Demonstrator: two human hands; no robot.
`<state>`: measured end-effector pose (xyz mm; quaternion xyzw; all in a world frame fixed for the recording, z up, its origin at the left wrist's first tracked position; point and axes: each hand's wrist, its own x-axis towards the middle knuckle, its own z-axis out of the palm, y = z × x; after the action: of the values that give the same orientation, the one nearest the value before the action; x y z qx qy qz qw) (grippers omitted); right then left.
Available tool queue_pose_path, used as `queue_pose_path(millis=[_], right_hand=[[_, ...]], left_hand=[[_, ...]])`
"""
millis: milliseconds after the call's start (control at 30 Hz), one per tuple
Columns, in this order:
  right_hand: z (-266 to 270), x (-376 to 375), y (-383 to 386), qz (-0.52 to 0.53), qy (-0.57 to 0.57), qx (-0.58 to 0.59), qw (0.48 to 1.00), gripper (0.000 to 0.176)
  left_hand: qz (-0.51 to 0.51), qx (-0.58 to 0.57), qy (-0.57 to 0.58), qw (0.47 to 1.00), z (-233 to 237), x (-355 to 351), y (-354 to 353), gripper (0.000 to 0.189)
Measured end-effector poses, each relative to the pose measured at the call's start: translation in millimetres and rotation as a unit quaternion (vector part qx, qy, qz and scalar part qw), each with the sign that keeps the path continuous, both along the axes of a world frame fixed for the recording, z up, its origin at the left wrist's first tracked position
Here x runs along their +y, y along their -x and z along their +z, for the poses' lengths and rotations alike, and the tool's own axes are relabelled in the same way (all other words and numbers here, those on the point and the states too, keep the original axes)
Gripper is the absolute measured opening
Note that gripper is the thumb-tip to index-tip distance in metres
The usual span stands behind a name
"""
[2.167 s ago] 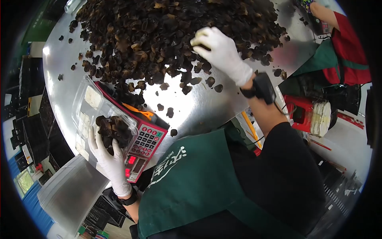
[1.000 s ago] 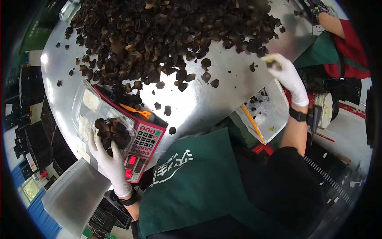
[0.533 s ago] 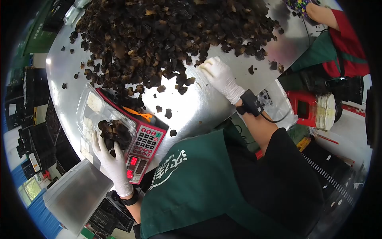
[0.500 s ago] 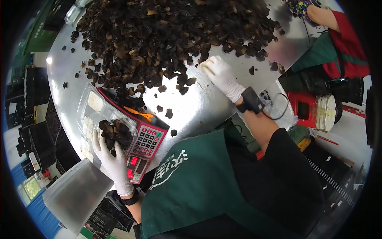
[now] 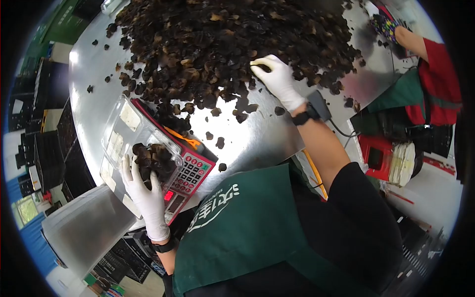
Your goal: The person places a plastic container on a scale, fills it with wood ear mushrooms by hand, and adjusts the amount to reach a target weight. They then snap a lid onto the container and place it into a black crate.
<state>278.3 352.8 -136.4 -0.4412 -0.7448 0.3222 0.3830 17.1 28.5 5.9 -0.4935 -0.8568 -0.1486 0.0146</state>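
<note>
My left hand (image 5: 144,195), in a white glove, rests with its fingers apart against dark, ruffled pieces (image 5: 152,161) in a clear plastic container (image 5: 129,119) on a red scale (image 5: 198,168). Whether the fingers grip any piece is hidden. My right hand (image 5: 277,79), also gloved, is at the lower edge of the large heap of dark pieces (image 5: 217,44). Its thumb and index finger are bent toward each other, and what is between them is too small to make out. An orange tool (image 5: 184,138) lies beside the container.
Loose pieces are scattered over the metal table (image 5: 89,116). A grey bin (image 5: 84,230) stands at the lower left. At the upper right, a co-worker's patterned gloved hand (image 5: 385,27) is near the table. A red crate (image 5: 374,157) sits to the right.
My right hand has moved up to the heap, its thumb and index finger now more visibly apart from the others. My left hand stays at the container. The whole view has shifted slightly.
</note>
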Motion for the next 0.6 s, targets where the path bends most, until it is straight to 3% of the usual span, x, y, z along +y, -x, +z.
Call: queue_pose_path(millis=[33,67,100,133,200,300,333,433,500,567,600], right_hand=[[8.0,-2.8,-1.6,-0.006,0.050,0.034,0.998,0.017],[23.7,-6.0,-1.0,0.018,0.228,0.161,0.960,0.024],[38.7,-7.8,-0.5,-0.002,0.379,0.268,0.886,0.027],[35.8,-2.4,-6.8,0.056,0.492,0.355,0.793,0.026],[38.3,3.8,-8.3,0.225,0.611,0.476,0.592,0.028],[50.7,-2.4,11.7,0.205,0.649,0.492,0.542,0.028],[47.6,-1.5,17.3,0.242,0.649,0.494,0.525,0.030],[63.6,-11.0,39.1,0.282,0.658,0.484,0.504,0.037],[83.0,-17.1,57.5,0.406,0.633,0.383,0.537,0.036],[104.9,-45.4,86.6,0.305,0.570,0.322,0.692,0.033],[113.6,-47.4,100.5,0.373,0.536,0.268,0.709,0.031]], left_hand=[[0.009,0.008,0.003,1.000,-0.7,-1.5,-2.8,0.056],[0.025,0.002,0.009,1.000,1.8,-1.2,-8.0,0.060],[0.029,-0.007,-0.003,1.000,2.6,-0.9,-10.6,0.062],[0.032,-0.015,-0.015,0.999,2.6,-0.2,-12.2,0.064],[0.039,-0.042,-0.047,0.997,2.1,-0.8,-12.0,0.073],[0.069,-0.095,-0.061,0.991,11.0,-6.4,-13.5,0.076],[0.074,-0.092,-0.053,0.992,14.1,-10.2,-12.9,0.078],[0.064,-0.067,-0.109,0.990,13.9,-23.2,-10.8,0.077],[0.063,-0.011,-0.147,0.987,17.6,-25.4,-11.2,0.068],[0.061,0.009,-0.176,0.982,18.9,-24.9,-6.7,0.064],[0.064,-0.012,-0.179,0.982,23.5,-24.2,-6.3,0.062]])
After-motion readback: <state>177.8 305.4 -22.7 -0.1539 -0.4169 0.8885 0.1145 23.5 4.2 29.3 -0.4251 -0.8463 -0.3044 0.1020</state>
